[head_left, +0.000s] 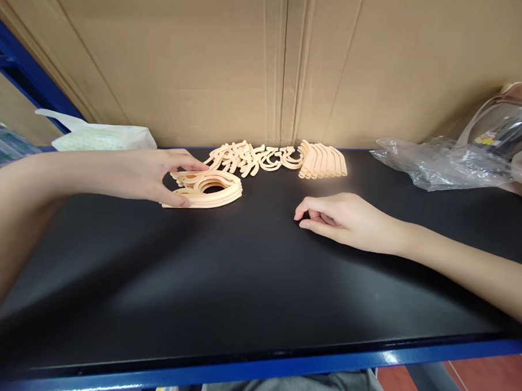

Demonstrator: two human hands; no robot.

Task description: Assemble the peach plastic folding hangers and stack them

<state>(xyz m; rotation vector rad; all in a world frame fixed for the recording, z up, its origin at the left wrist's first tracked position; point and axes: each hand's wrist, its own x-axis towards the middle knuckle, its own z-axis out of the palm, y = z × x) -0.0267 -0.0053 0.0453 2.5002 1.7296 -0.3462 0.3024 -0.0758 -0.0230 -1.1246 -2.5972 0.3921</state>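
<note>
My left hand [175, 174] is closed around the left end of a stack of beige curved plastic frames [226, 201], thumb in front and fingers behind. The stack lies on the black tabletop [240, 275], its pieces nested with a round gap through them. My right hand [342, 219] rests on its side to the right of the stack, fingers loosely curled, a small gap at the thumb, nothing visible in it. Behind them lie a heap of beige S-shaped plastic pieces [241, 157], some C-shaped hooks [270, 159] and a neat row of curved beige arms [323, 161].
A soft white packet [105, 138] stands at the back left. Crumpled clear plastic [444, 166] and a transparent bag [506, 128] sit at the back right. Cardboard [206, 60] walls off the back, and a blue rail [253, 365] edges the front.
</note>
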